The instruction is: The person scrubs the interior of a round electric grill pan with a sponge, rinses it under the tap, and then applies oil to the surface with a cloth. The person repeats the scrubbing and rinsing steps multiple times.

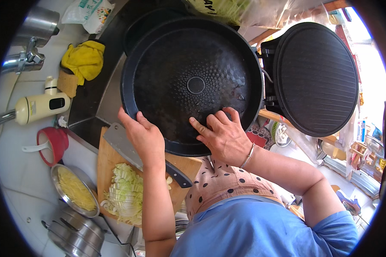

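Note:
A large black wok-style pan with a dimpled centre is tilted towards me. Its near left rim is in my left hand, thumb inside the rim. Over the pan's near right part, my right hand points its index finger at the inner surface; whether the fingertip touches cannot be told. Below the pan lies a wooden cutting board bearing a cleaver with a black handle and sliced napa cabbage. My left forearm hides part of these.
A round black electric griddle plate stands at right. At left are a sink edge, a yellow cloth, a sponge, a cream-coloured faucet filter, a red bowl, a metal bowl of yellow shreds and a steel pot.

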A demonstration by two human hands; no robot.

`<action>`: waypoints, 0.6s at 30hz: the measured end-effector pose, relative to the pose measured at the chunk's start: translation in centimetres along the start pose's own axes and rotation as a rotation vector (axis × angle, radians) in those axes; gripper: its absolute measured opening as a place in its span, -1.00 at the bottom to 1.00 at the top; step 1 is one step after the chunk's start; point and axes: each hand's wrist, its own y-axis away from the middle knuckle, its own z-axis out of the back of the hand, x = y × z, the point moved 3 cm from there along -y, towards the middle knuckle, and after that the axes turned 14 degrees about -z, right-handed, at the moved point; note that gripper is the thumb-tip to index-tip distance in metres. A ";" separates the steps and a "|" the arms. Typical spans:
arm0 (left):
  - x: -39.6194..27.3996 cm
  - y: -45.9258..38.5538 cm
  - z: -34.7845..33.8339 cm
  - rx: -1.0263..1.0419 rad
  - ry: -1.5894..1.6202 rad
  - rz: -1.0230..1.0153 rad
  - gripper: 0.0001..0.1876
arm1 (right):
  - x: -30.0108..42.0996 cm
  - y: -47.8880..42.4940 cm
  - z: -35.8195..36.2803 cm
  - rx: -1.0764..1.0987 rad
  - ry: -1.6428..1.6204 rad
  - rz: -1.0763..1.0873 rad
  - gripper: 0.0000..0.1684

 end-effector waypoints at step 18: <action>0.8 0.0 -0.4 -0.027 -0.078 -0.013 -0.59 | -2.6 3.3 1.4 -0.003 0.014 -0.135 -0.50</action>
